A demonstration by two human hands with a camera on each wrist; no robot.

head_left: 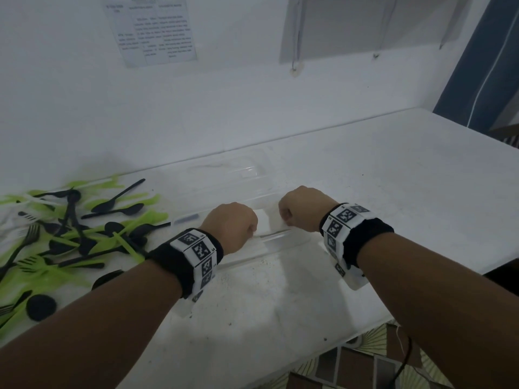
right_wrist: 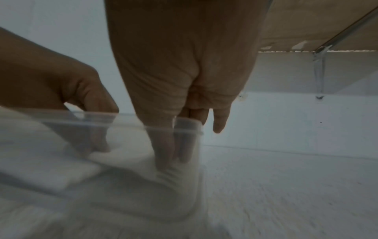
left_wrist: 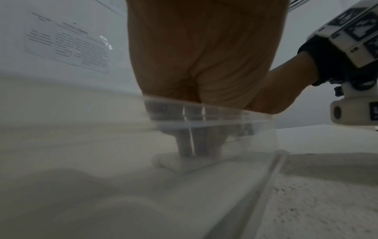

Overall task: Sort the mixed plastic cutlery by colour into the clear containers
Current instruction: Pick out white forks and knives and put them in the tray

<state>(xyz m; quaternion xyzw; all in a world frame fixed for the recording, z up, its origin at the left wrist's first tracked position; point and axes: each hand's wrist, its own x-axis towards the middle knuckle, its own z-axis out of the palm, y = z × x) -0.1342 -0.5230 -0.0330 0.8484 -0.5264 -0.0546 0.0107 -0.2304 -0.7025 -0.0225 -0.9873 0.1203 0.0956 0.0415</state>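
1. Your left hand [head_left: 230,224] and right hand [head_left: 304,207] dip their fingers into the near clear container [head_left: 276,238]. I cannot tell if they hold anything.
2. The pile of green and black cutlery [head_left: 70,231] lies far left on the white table [head_left: 393,178].
3. The forks and spoons look light, thin and bendy. Pick them up by the handles.
4. There is lots of room on the right. The table edge is near you.

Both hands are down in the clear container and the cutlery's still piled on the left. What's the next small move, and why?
Probably lift the white piece out: the left hand and right hand both pinch it inside the clear container, and the green and black cutlery lies unsorted.
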